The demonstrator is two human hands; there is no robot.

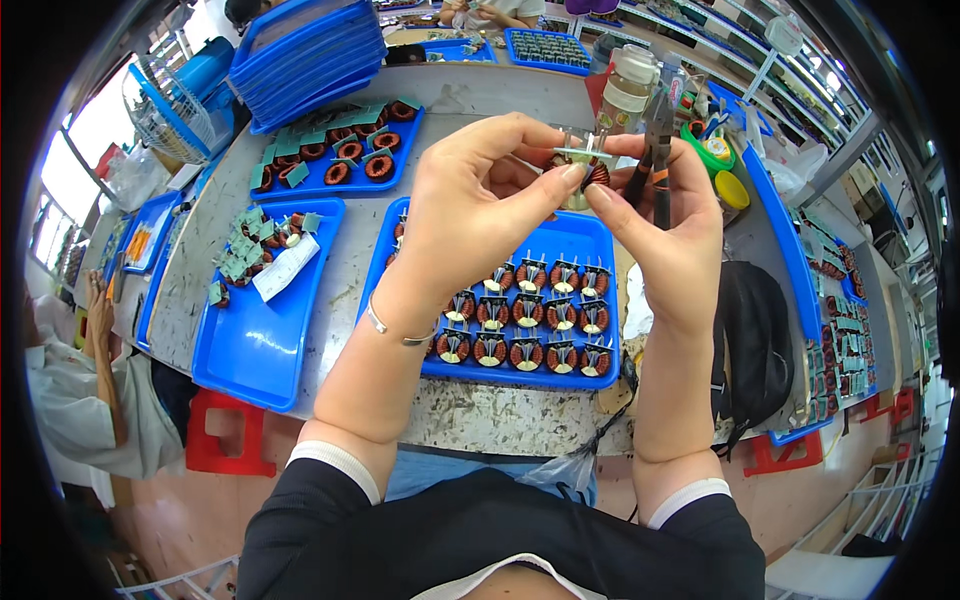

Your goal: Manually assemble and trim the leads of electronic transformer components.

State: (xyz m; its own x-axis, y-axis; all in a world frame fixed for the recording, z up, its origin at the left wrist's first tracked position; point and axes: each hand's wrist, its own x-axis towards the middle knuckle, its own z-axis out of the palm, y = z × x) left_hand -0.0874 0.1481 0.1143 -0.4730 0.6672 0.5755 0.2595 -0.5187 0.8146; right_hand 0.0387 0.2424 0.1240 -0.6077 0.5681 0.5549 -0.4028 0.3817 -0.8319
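My left hand (470, 195) pinches a small toroidal coil (597, 176), dark red-brown winding on a pale green base plate with wire leads sticking up. My right hand (668, 230) meets it there, thumb and forefinger closed at the coil's other side. Tucked in the right hand's fingers is a pair of pliers (659, 145), jaws up, with black and orange handles. Below both hands lies a blue tray (592, 228) where similar coils (527, 310) stand in rows, each with a cream-coloured patch. The left forearm covers the tray's left part.
Left of it, another blue tray (240, 360) holds jumbled coils and a white paper slip (287, 268). Behind that are a tray of coils (335, 192) and stacked empty trays (300, 70). A jar (627, 90), tape roll (712, 150) and black bag (755, 340) stand right. Co-workers sit left and far.
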